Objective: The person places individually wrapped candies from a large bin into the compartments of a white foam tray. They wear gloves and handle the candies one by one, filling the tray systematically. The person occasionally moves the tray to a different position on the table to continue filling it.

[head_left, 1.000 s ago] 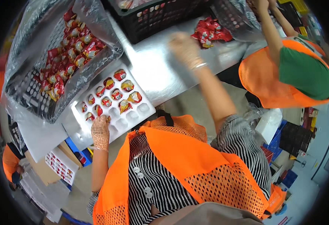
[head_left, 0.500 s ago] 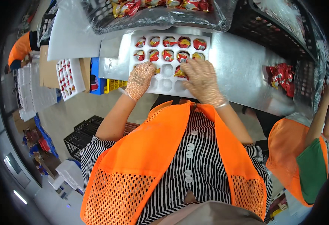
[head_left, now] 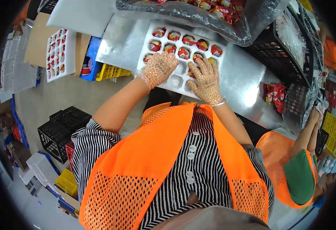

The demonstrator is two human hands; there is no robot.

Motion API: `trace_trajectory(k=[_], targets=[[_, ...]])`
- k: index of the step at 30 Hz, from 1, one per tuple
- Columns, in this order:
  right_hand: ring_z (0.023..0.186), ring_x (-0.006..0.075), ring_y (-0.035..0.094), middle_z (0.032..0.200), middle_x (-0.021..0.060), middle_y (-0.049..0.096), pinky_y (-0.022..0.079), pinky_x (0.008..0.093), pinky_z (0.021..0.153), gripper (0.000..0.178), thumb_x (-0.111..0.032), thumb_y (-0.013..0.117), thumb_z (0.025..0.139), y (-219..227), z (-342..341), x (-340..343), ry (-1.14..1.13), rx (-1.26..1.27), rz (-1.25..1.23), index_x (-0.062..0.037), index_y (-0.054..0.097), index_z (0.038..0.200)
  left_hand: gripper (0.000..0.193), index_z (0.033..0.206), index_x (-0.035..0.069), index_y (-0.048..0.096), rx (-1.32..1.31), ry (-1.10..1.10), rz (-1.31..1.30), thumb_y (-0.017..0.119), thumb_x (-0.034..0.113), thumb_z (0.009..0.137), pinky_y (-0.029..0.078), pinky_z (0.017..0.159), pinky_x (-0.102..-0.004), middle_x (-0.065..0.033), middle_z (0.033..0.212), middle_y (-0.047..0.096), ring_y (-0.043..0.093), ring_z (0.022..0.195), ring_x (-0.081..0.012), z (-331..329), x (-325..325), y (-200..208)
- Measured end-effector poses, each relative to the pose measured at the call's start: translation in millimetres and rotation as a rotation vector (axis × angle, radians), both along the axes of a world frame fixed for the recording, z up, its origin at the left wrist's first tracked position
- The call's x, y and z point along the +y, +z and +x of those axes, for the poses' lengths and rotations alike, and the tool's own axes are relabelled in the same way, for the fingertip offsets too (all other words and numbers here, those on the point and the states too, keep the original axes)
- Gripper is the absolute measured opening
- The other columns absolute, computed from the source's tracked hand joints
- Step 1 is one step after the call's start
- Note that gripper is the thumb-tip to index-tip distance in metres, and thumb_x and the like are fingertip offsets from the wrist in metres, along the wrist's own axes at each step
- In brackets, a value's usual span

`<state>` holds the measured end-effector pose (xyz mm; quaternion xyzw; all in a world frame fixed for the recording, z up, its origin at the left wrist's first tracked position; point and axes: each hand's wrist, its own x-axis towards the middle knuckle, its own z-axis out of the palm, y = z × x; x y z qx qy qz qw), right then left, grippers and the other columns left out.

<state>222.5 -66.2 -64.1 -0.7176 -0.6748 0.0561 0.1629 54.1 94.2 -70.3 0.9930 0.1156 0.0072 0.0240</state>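
A white foam tray (head_left: 175, 81) with rows of round pockets lies tilted on the metal table in front of me. Red-and-yellow wrapped packets (head_left: 183, 53) fill the two far rows; some nearer pockets hold nothing. Both hands wear clear gloves with a patterned print. My left hand (head_left: 160, 69) is curled over the tray's left side, beside a packet in the third row; its fingertips and anything in them are hidden. My right hand (head_left: 206, 82) rests on the tray's right side with fingers spread, lying over packets there, thumb toward the middle pockets.
A plastic-lined crate (head_left: 248, 32) of similar packets stands beyond the tray. Black crates (head_left: 279, 51) are at the right, near a loose pile of red packets (head_left: 275, 96). Another filled tray (head_left: 56, 55) stands at the left. A co-worker in an orange vest (head_left: 273, 147) is at my right.
The view has turned, so the tray now appears tilted and further right. My right hand's fingers have spread out over the packets; my left hand has moved inward over the tray.
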Motion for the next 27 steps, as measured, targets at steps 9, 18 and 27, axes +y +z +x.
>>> trace_trajectory(k=[9, 18, 27], targets=[[0.131, 0.0329, 0.042, 0.138, 0.0112, 0.050, 0.026, 0.0521, 0.113, 0.069, -0.030, 0.077, 0.068, 0, -2, -2, -0.040, -0.009, 0.003, -0.0166, 0.056, 0.132, 0.010, 0.089, 0.006, 0.061, -0.153, 0.238, -0.244, 0.057, 0.015, 0.086, 0.049, 0.077, -0.0437, -0.0134, 0.094, 0.059, 0.060, 0.091, -0.0312, -1, -1, -5], [0.129, 0.0340, 0.044, 0.134, 0.0120, 0.052, 0.027, 0.0527, 0.113, 0.065, -0.026, 0.076, 0.067, -1, -6, 2, -0.041, -0.001, 0.021, -0.0147, 0.058, 0.129, 0.012, 0.087, 0.003, 0.061, -0.586, 0.252, -0.257, 0.059, 0.014, 0.084, 0.050, 0.079, -0.0453, -0.0138, 0.093, 0.060, 0.059, 0.089, -0.0333, -25, 33, 3], [0.127, 0.0376, 0.046, 0.133, 0.0167, 0.054, 0.032, 0.0540, 0.110, 0.064, -0.026, 0.074, 0.066, -6, -15, 13, 0.067, -0.079, 0.052, -0.0087, 0.060, 0.126, 0.014, 0.081, 0.005, 0.071, -0.144, 0.256, -0.064, 0.060, 0.012, 0.077, 0.055, 0.069, -0.0391, -0.0097, 0.080, 0.069, 0.068, 0.080, -0.0259, -14, -13, -6]])
